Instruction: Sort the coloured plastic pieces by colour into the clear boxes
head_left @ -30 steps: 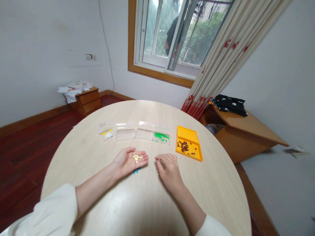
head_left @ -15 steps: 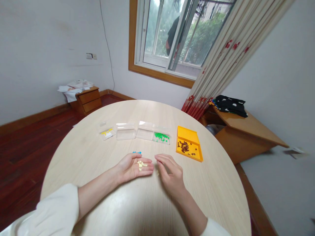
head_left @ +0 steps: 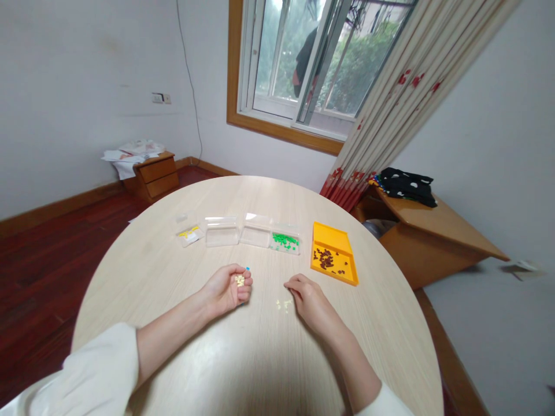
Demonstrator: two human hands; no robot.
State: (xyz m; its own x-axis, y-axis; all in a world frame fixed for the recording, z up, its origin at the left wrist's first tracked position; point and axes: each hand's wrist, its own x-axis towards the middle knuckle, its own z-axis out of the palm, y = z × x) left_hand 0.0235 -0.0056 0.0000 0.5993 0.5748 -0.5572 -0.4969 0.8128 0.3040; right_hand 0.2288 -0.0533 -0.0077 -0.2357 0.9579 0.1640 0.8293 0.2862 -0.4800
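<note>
My left hand is palm up above the table, its fingers curled around several small cream-coloured pieces. Bits of blue pieces show past its fingertips; my hand hides the rest. To the right, my right hand is palm down and low over the table, with thumb and fingers pinched together. Whether a piece sits in that pinch is too small to make out. Just left of it, several loose cream pieces lie on the round wooden table.
Farther back stand a clear box with green pieces, clear open boxes and a small packet with yellow pieces. An open orange box with dark brown pieces is at the right. A desk stands beyond the table.
The fingers of my left hand have curled up around the cream pieces, from a flat palm. My right hand has moved slightly right, uncovering the loose pieces on the table.
</note>
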